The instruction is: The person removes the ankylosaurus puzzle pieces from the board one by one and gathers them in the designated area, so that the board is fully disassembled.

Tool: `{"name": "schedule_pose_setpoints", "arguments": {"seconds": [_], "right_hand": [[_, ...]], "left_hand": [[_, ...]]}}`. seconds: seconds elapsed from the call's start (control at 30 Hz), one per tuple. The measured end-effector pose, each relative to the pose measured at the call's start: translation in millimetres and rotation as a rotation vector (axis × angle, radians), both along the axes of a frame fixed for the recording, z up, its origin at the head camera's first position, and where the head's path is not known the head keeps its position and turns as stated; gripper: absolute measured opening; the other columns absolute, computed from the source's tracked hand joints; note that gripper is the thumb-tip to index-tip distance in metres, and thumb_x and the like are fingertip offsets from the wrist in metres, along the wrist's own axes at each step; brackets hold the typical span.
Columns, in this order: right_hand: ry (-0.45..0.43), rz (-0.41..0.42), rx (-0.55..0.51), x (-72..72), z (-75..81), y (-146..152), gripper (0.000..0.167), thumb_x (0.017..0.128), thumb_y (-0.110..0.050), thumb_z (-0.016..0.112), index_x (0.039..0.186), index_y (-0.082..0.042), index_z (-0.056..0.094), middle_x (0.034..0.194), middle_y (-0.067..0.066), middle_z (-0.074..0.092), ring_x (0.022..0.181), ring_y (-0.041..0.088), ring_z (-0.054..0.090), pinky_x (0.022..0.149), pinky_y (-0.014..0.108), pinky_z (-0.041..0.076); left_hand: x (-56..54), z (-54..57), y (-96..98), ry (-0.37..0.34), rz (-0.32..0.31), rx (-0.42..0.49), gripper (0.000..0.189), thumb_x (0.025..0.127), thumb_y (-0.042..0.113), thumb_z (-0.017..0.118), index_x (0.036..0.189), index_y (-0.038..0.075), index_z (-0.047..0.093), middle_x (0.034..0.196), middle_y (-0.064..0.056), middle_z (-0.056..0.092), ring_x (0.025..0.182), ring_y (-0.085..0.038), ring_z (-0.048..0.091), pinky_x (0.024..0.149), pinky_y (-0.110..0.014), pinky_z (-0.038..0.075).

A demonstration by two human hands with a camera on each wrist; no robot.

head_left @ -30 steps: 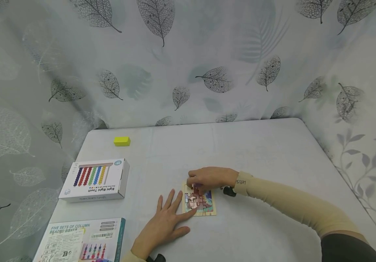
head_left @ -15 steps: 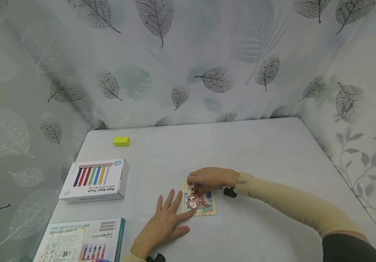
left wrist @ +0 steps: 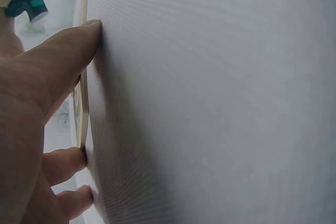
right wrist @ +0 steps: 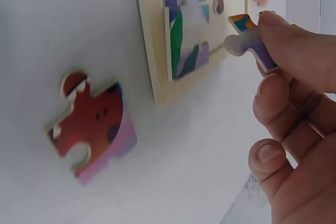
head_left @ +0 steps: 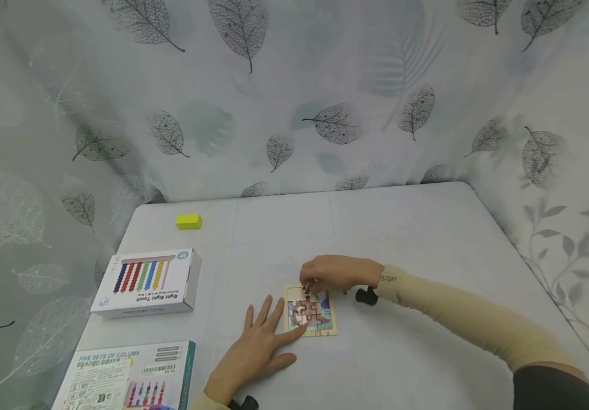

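My right hand (head_left: 340, 272) pinches a puzzle piece (right wrist: 251, 41) between thumb and index finger, over the far edge of a small wooden jigsaw board (head_left: 327, 333). The piece shows purple, pale grey and a bit of orange and blue. Several fitted pieces, mostly reddish brown, fill the near part of the board; bare wood shows at its far side. My left hand (head_left: 253, 347) lies with fingers spread on the table, one finger reaching over the board's near left corner. A loose red puzzle piece (right wrist: 100, 127) lies on the table beside the board.
At the left of the table lie a white box with coloured bead columns (head_left: 146, 282) and a second box of beads (head_left: 130, 376) nearer the front. A yellow block (head_left: 189, 221) sits at the far left. A leaf-patterned curtain (head_left: 294, 102) rises behind the table.
My right hand has shifted slightly right and away from me, exposing more of the board's far left part. My left hand stays put on the board's corner.
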State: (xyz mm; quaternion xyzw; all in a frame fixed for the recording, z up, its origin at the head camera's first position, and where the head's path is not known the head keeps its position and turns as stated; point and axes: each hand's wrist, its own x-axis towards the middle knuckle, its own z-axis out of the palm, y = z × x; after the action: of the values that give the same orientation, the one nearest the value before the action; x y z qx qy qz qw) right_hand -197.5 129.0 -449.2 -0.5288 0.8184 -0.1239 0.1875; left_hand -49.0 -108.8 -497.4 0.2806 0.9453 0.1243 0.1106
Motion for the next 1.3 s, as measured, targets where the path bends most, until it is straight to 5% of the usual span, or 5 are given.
{"name": "schedule_pose_setpoints", "arguments": {"seconds": [0.47,0.87,1.3], "right_hand": [[0.023,-0.023,-0.081,-8.2,10.3,43.7,0.018,0.1,-0.012,0.061,0.112,-0.014,0.073,0.097,-0.003,0.064,0.087,0.005,0.058,0.083,0.023,0.053],[-0.113,-0.222,0.015,-10.7,-6.1,85.0,0.02,0.098,-0.011,0.062,0.116,-0.011,0.07,0.101,-0.005,0.07,0.084,0.003,0.057,0.079,0.025,0.053],[-0.11,-0.245,0.009,-10.6,-17.1,98.3,0.003,0.093,-0.016,0.071,0.094,-0.016,0.068,0.083,-0.008,0.063,0.073,0.002,0.049,0.069,0.019,0.047]], "left_hand": [[0.0,-1.5,1.1,-0.005,0.007,-0.002,0.054,0.093,0.057,0.061,0.144,0.05,0.047,0.165,-0.019,0.028,0.155,-0.047,0.017,0.115,-0.076,0.022],[0.1,-2.2,0.0,0.004,0.008,0.016,0.054,0.092,0.056,0.062,0.144,0.049,0.049,0.164,-0.02,0.03,0.154,-0.048,0.018,0.115,-0.076,0.022],[1.1,-2.1,-0.1,-0.007,0.011,0.021,0.054,0.092,0.055,0.062,0.144,0.048,0.049,0.165,-0.02,0.028,0.155,-0.048,0.017,0.115,-0.076,0.021]]}}
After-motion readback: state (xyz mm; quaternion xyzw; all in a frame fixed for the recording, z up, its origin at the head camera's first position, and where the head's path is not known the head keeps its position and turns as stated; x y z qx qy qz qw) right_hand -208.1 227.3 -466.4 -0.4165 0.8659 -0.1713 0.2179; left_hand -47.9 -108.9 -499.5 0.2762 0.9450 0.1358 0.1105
